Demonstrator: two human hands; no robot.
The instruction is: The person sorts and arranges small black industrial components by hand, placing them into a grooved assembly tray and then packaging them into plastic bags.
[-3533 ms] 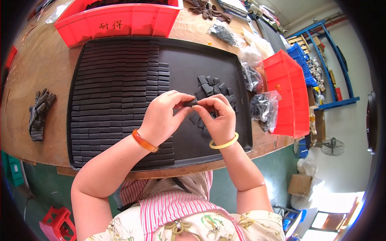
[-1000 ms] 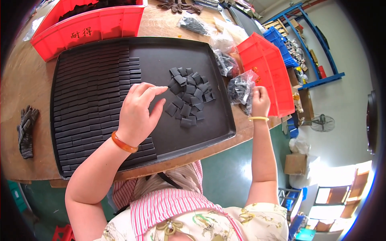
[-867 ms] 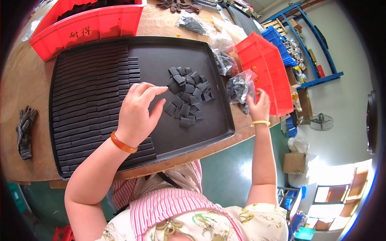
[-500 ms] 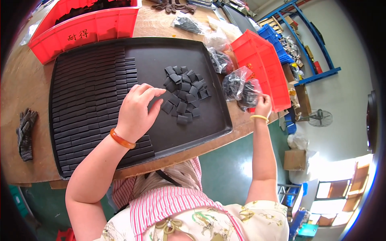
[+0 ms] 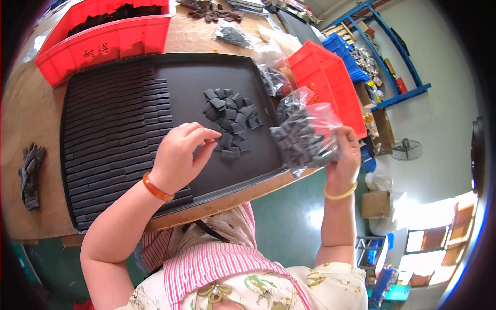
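Note:
My right hand (image 5: 345, 155) grips a clear plastic bag (image 5: 307, 139) full of small black pieces, held up by its right side over the tray's right edge. My left hand (image 5: 183, 150) hovers above the middle of the black tray (image 5: 206, 183). Its thumb and index finger reach toward each other with a small gap, and I see nothing between them. Just beyond those fingertips is a loose pile of small black curved pieces (image 5: 230, 114). Closely packed rows of such pieces (image 5: 111, 139) cover the tray's left half.
Behind the tray at the left stands a red bin (image 5: 103, 44) holding dark pieces. Another red bin (image 5: 330, 77) is at the right, with plastic bags (image 5: 274, 80) beside it. A dark glove (image 5: 32, 175) lies on the table's left; more gloves (image 5: 212, 10) lie at the back.
My right hand has lifted the bag from beside the right red bin and brought it nearer, toward the tray. My left hand has shifted slightly right and down, its thumb and index finger closer together.

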